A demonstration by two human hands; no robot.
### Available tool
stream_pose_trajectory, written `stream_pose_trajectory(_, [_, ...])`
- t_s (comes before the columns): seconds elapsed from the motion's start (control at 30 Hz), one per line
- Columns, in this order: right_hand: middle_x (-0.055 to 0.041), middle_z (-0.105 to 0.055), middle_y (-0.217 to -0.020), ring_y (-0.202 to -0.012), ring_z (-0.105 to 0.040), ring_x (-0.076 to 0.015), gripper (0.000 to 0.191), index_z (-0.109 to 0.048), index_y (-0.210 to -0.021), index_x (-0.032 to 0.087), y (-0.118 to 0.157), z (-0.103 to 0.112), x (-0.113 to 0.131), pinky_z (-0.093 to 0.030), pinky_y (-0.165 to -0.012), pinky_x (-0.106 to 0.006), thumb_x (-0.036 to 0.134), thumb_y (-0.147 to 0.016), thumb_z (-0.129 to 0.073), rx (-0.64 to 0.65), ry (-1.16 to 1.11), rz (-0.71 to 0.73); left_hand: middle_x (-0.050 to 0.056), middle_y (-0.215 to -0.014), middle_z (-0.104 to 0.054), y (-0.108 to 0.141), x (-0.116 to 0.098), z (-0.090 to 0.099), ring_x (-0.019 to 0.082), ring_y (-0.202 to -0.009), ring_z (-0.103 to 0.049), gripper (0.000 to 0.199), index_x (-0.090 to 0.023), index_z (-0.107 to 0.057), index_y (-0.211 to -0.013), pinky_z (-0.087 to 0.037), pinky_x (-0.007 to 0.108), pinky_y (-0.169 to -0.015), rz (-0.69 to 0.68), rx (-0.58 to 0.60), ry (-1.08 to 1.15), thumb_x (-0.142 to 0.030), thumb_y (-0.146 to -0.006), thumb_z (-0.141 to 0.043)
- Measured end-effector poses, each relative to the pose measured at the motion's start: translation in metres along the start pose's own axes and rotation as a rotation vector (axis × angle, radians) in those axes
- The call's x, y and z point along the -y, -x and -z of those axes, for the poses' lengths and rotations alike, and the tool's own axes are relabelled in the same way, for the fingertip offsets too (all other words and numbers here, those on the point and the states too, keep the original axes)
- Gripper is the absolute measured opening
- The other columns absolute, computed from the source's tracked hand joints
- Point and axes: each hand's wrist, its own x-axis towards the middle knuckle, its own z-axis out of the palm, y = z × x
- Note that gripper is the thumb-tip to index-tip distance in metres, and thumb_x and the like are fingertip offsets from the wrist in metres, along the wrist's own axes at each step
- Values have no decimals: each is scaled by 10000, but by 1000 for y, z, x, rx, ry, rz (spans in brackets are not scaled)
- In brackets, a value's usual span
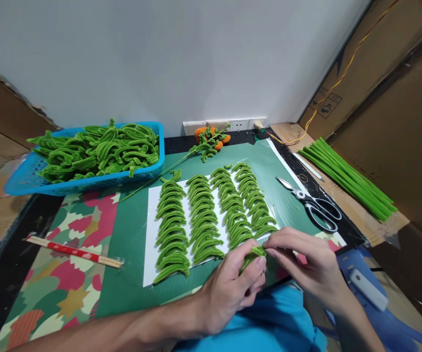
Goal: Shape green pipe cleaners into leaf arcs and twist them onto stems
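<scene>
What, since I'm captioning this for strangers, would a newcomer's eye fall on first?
Probably the four columns of fuzzy green leaves on a white sheet, mid-view. Next, the blue plastic basket at the back left, heaped with similar green pieces, and the orange artificial flowers beyond the sheet. In front, the left hand grips another green piece, with the right hand at its end.
</scene>
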Motion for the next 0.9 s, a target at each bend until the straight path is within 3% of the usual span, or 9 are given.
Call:
stream_pose_trajectory(0.23, [-16,-695,-925,-799,-658,-143,101,-662,-1055,227,7,-8,1,-513,-705,-249,141,-1037,-611,3,77,-74,-63,-743,-380,0,-2,0,42,-537,-270,353,-212,-435,-931,-193,148,-432,-93,-13,16,-514,-1077,-545])
stream_pose_trajectory(0.53, [16,-595,-786,-669,-545,-127,152,-545,-916,223,12,-23,9,-426,-626,-252,139,-1036,-589,-84,179,-11,-96,-685,-324,-4,2,1,35,-477,-220,375,-225,-438,-956,-176,150,-405,-101,-127,-14,-560,-1047,-580])
stream_pose_trajectory(0.63, [-23,-665,-918,-725,-585,-141,64,-610,-1070,213,14,-20,17,-447,-648,-259,162,-1048,-579,-105,250,-61,-82,-717,-344,-4,-3,-3,46,-544,-252,399,-208,-472,-957,-207,137,-444,-120,-109,-43,-563,-1009,-646])
stream_pose_trajectory(0.73, [-66,-701,-1117,-780,-618,-148,241,-619,-1295,225,18,-17,23,-486,-693,-265,187,-1063,-566,-113,256,-119,-85,-700,-347,-4,-5,-3,42,-545,-258,435,-194,-485,-930,-216,141,-465,-126,-80,-97,-578,-976,-685])
stream_pose_trajectory(0.9, [-67,-732,-1123,-881,-672,-167,212,-703,-1232,237,18,-18,29,-525,-789,-277,197,-1068,-574,-116,160,-37,-106,-602,-354,-10,-6,4,48,-441,-244,512,-183,-547,-990,-164,188,-402,-186,21,-196,-666,-911,-700])
